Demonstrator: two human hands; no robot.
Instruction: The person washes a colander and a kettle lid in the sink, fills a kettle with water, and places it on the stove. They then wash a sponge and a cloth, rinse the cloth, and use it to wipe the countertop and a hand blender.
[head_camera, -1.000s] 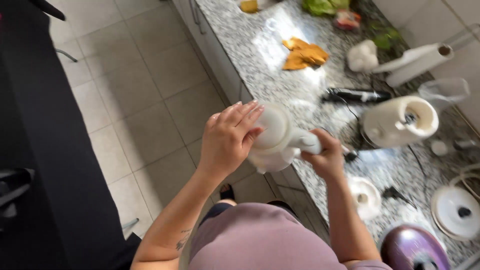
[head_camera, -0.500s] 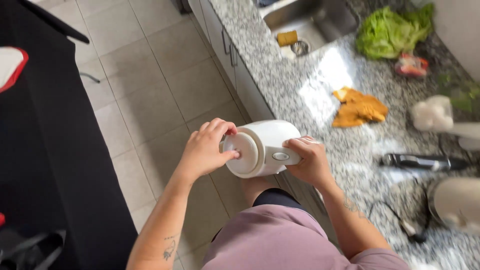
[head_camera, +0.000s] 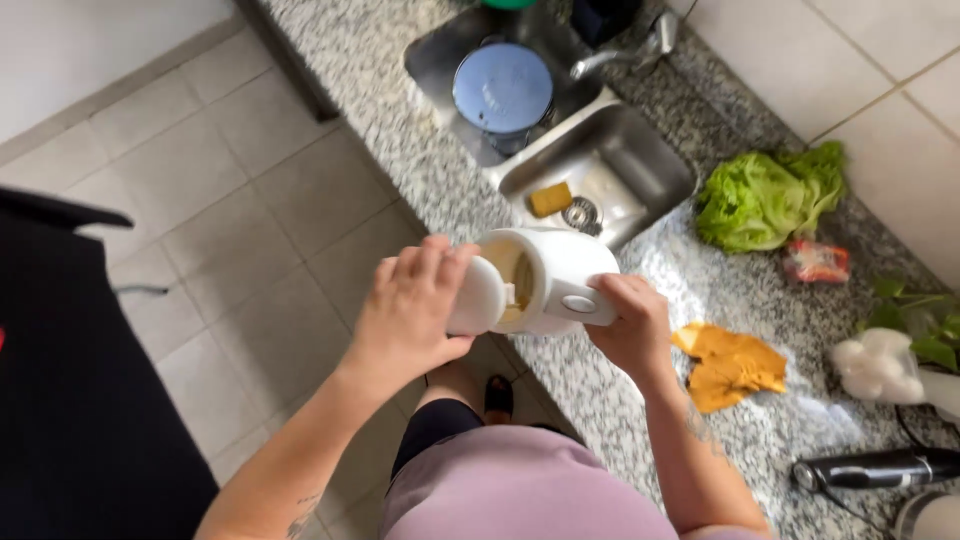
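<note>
Leftmost, a dark piece of furniture (head_camera: 70, 380) fills the edge of the view, and beside it a broad stretch of pale tiled floor (head_camera: 230, 230) lies open up to the counter's front edge. Next comes the left hand (head_camera: 412, 310), forearm rising from the lower left, palm turned toward the white jug (head_camera: 545, 280) and fingers (head_camera: 435, 262) curled around its round white lid (head_camera: 478, 297), which stands tipped partly off the mouth so that yellowish contents show inside. That jug hangs tilted on its side above the counter's front edge, just nearer than the sink (head_camera: 600, 170). Gripping the jug's handle is the right hand (head_camera: 632, 325), closed tight, wrist bent and forearm running down to the lower right. Behind, the steel sink holds a yellow sponge (head_camera: 551, 198), with a round metal pot (head_camera: 502, 88) in the basin beside it. Farther right on the speckled granite counter (head_camera: 620, 420) lie an orange cloth (head_camera: 730, 365), a head of green lettuce (head_camera: 765, 195), a small red packet (head_camera: 817, 262), and a black hand blender (head_camera: 870, 468) near the lower corner.
</note>
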